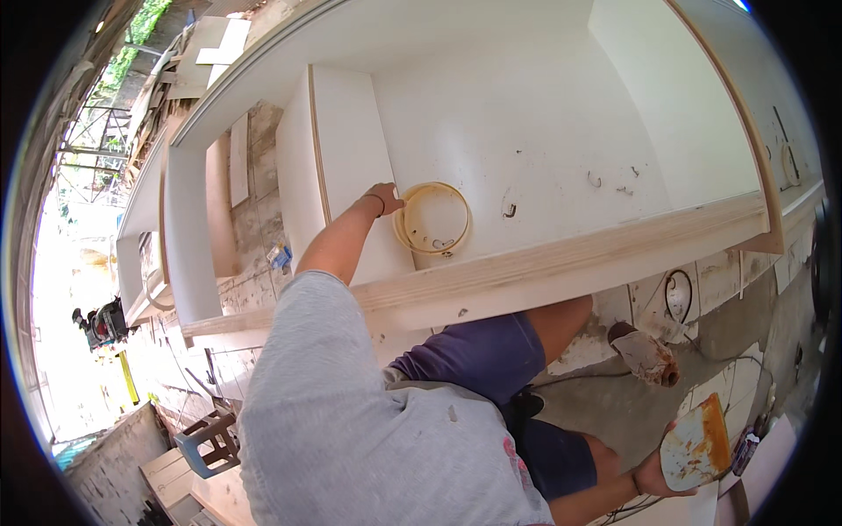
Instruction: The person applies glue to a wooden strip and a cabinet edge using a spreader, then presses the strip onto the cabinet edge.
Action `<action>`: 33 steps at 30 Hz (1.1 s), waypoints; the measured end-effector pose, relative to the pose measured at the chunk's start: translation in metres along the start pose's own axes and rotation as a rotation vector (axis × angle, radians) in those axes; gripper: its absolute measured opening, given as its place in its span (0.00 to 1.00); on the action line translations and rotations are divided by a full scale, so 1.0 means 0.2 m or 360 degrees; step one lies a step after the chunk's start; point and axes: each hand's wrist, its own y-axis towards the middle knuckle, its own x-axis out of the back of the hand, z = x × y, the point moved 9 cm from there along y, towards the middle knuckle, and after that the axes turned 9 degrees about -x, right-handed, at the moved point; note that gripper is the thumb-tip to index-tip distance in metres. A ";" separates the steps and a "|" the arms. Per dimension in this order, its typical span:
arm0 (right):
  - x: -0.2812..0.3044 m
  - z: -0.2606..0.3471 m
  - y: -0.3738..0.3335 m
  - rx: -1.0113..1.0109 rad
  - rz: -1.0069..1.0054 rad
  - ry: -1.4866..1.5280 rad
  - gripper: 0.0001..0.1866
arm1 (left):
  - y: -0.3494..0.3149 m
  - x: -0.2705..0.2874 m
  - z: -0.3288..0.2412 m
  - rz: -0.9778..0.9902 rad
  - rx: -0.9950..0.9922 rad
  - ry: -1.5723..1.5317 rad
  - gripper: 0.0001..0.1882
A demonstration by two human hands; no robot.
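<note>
My left hand (383,198) reaches over the cabinet's front rail and has its fingers closed at the rim of a shallow, round, cream-yellow tub (403,230). Small dark bits and bent pieces lie in the tub, too small to name. The tub sits inside a white cabinet (526,114), against its upright divider (346,131). Low on the right, my right hand (653,476) grips a flat, pale board (688,451) smeared with orange-brown paste, thickest along its far edge. Part of that hand is hidden behind the board.
The wooden front rail (561,263) runs between my body and the cabinet inside. Small debris, such as a dark curled scrap (510,210), lies on the white panel. A dirty, wrapped cylindrical object (647,355) lies on the floor near cables. A grey-blue stool (209,443) stands lower left.
</note>
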 end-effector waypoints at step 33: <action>-0.86 -0.42 -0.48 -0.0669 0.1570 0.0495 0.46 | -1.21 1.48 -1.28 -0.1223 -0.1753 -0.1572 0.17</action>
